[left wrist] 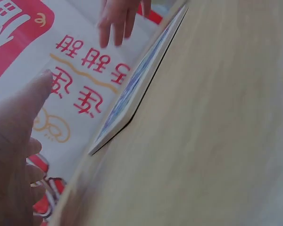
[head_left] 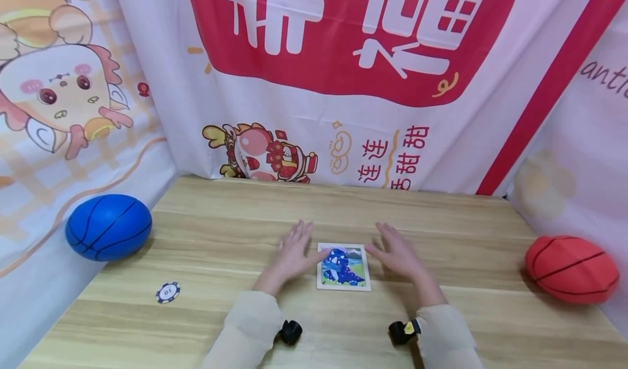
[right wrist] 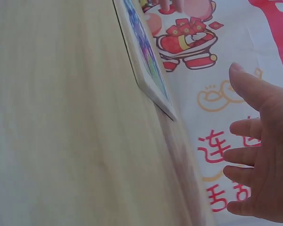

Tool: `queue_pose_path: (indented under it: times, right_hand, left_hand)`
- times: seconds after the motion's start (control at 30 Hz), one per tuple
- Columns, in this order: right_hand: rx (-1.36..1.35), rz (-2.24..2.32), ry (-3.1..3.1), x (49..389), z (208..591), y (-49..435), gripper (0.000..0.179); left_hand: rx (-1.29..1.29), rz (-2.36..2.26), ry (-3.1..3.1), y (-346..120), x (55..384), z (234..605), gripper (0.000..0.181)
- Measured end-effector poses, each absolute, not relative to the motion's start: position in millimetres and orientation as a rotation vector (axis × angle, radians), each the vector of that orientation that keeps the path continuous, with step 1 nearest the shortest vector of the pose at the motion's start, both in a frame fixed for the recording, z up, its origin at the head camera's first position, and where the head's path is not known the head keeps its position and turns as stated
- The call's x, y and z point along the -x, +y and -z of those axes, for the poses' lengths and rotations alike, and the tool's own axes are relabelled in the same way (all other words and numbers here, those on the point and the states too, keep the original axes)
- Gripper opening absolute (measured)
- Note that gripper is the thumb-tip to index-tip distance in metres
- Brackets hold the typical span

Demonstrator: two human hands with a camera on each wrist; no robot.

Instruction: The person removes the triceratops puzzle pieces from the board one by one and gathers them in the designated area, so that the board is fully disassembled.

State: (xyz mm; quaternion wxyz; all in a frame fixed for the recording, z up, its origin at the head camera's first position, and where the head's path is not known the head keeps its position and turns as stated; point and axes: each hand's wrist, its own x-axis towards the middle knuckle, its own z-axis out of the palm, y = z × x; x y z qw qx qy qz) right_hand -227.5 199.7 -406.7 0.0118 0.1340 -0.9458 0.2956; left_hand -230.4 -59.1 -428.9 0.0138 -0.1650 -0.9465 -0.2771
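Observation:
A square picture puzzle point(head_left: 343, 276) with a pale frame and a blue dinosaur lies flat on the wooden table. To its left is my left hand point(head_left: 293, 252), fingers extended, with the thumb tip overlapping the puzzle's upper left edge in the head view. On the other side my right hand point(head_left: 398, 253) hovers with spread fingers, its thumb near the upper right corner. Both hands hold nothing. In the right wrist view the fingers point(right wrist: 245, 155) of the right hand are apart from the puzzle's frame point(right wrist: 155, 94).
A blue ball point(head_left: 109, 227) sits at the table's left edge and a red ball point(head_left: 572, 269) at the right. A poker chip point(head_left: 168, 292) lies on the left part of the wooden table point(head_left: 225, 216). Printed cloth point(head_left: 324, 107) hangs behind the table.

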Motion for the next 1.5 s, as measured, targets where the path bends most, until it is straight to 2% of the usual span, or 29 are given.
queue_pose_path:
  times: [0.33, 0.57, 1.07, 1.5]
  right_hand:
    - [-0.45, -1.253, -2.854, 233, 435, 191, 0.061]
    - [-0.475, -1.225, -2.791, 228, 449, 187, 0.049]
    - [-0.473, -1.087, -2.806, 231, 453, 185, 0.037]
    - [-0.411, -1.062, -2.845, 236, 452, 182, 0.035]
  left_hand:
    - [0.756, 0.75, -2.973, -39, 222, 442, 0.096]
    - [0.819, 0.628, -2.995, -32, 212, 448, 0.102]
    - [0.828, 0.521, -2.992, -32, 211, 454, 0.095]
    - [0.768, 0.522, -3.012, -31, 215, 456, 0.091]
